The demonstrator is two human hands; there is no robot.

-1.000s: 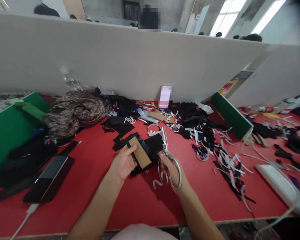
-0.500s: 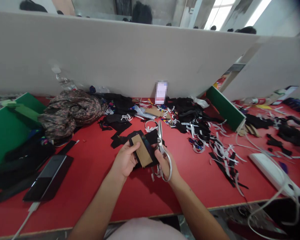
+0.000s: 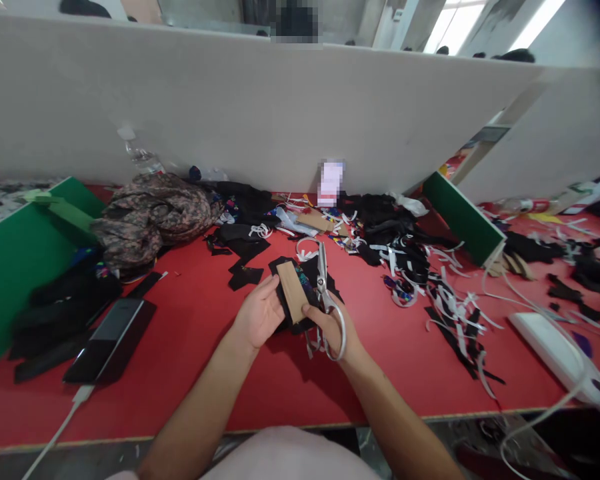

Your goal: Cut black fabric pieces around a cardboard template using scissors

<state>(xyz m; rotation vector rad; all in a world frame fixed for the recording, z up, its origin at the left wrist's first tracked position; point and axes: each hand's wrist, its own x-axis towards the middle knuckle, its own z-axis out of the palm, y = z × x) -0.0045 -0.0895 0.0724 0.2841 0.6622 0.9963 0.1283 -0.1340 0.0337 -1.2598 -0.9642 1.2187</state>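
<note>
My left hand (image 3: pixel 258 313) grips a brown cardboard piece (image 3: pixel 291 291) together with black fabric (image 3: pixel 305 273) just above the red table (image 3: pixel 190 347). My right hand (image 3: pixel 333 328) has its fingers through the handles of large metal scissors (image 3: pixel 324 293). The blades point away from me and run alongside the right edge of the cardboard. Both hands are close together at the middle of the table.
A camouflage cloth heap (image 3: pixel 150 217) and a plastic bottle (image 3: pixel 139 157) sit at the back left. A dark tablet (image 3: pixel 107 337) with a white cable lies left. Black and white scraps (image 3: pixel 445 300) litter the right. Green dividers (image 3: pixel 461 223) and a white power strip (image 3: pixel 550 353) flank the area.
The scissors have closed in on the cardboard piece and now lie right beside it. My hands have drawn closer together; the cardboard has turned more upright.
</note>
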